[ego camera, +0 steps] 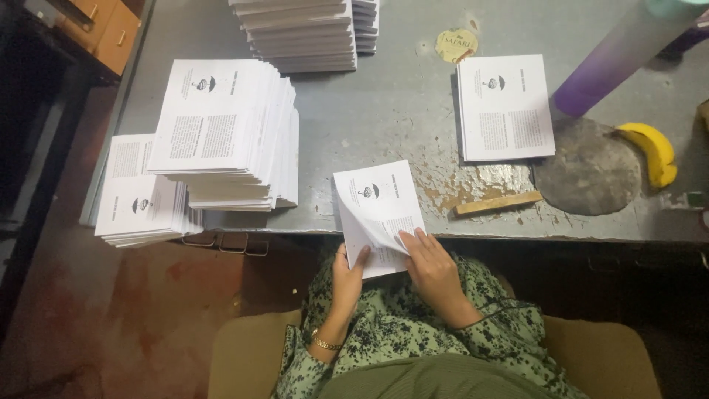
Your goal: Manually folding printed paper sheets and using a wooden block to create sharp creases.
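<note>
- While it hangs over the near edge of the grey metal table [384, 111], the printed booklet [373, 203] is pinched by both hands.
- Left hand [347, 277] grips its lower left edge, thumb on top.
- Right hand [432, 266] lies on its lower right, fingers pressing a curled page.
- Tall stack of printed sheets [229, 133] stands to the left; a thin pile [504, 107] lies well right.
- Wooden stick [497, 203] and yellow tool [653, 151] lie beyond.
</note>
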